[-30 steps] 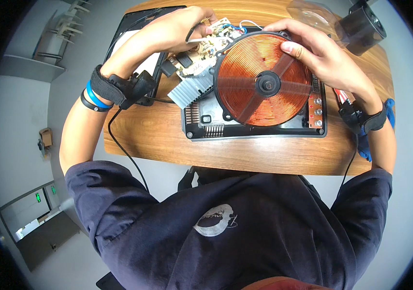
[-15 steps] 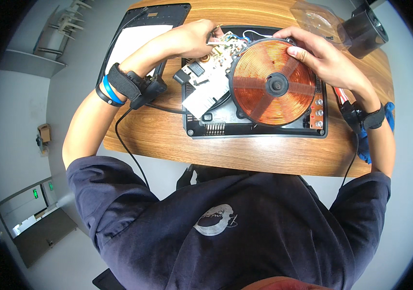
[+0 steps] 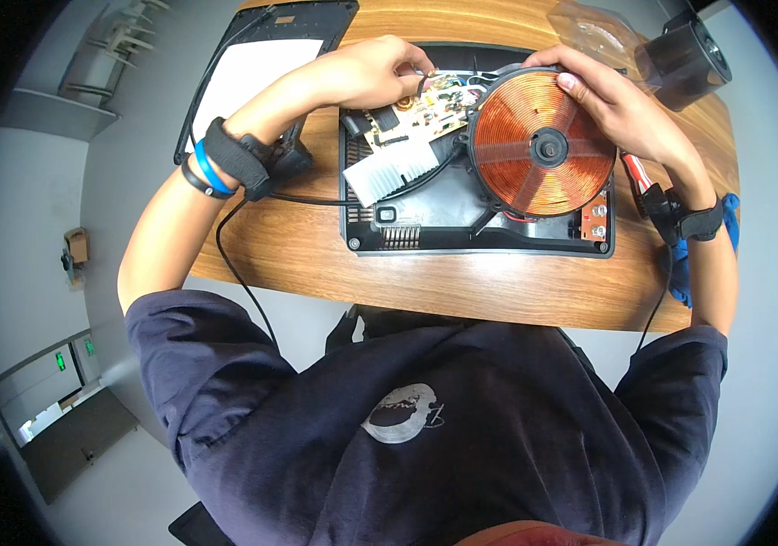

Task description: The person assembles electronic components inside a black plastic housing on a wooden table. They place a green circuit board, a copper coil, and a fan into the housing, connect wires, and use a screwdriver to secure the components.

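Note:
An opened induction cooktop base [image 3: 489,238], a black plastic shell, lies on the table in front of me. My right hand [image 3: 612,105] grips the far right rim of the round copper coil [image 3: 534,187], which looks tilted above the shell. My left hand [image 3: 389,75] is closed at the far edge of the circuit board [image 3: 425,118], fingertips pinched on it. This board sits slanted in the shell's left half, with a silver finned heat sink [image 3: 391,173] on its near side. Thin wires run between board and coil. A small orange board [image 3: 594,218] sits at the shell's right.
Left of the shell lies a black panel with a white sheet [image 3: 257,77] on it. Red-handled pliers [image 3: 636,173] and a blue cloth [image 3: 730,223] are by my right wrist. A dark cylinder [image 3: 694,59] and clear plastic packaging [image 3: 594,36] stand at the far right.
The coil has shifted right and tilted, uncovering more of the shell's floor. The circuit board has turned slightly, and my left fingers have moved a little right along it.

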`<action>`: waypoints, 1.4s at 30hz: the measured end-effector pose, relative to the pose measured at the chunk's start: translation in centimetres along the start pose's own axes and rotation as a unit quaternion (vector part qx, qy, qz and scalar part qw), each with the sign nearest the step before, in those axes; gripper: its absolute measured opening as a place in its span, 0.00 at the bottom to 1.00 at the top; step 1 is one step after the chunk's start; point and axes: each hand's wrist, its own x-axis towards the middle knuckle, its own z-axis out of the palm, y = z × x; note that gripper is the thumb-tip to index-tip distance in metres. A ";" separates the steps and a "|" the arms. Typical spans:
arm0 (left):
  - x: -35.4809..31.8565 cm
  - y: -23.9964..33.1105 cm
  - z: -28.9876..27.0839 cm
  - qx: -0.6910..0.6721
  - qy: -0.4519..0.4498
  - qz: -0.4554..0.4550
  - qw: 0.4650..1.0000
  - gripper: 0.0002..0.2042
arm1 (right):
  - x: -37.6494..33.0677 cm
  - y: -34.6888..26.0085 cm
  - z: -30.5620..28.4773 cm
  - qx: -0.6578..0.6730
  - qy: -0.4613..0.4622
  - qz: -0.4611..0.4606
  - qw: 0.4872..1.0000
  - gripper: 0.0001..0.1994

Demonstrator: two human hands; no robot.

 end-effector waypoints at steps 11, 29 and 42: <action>-13.8 5.0 -0.7 0.156 0.026 -0.073 0.985 0.16 | 0.5 -0.6 0.1 0.017 -0.020 0.044 0.999 0.18; -16.8 10.3 -1.2 0.124 0.014 -0.038 0.991 0.09 | 1.4 0.6 0.3 0.159 -0.026 0.144 0.976 0.18; -15.4 12.9 3.7 0.016 0.000 0.108 0.994 0.11 | 6.0 -2.6 1.8 0.241 -0.033 0.238 0.940 0.21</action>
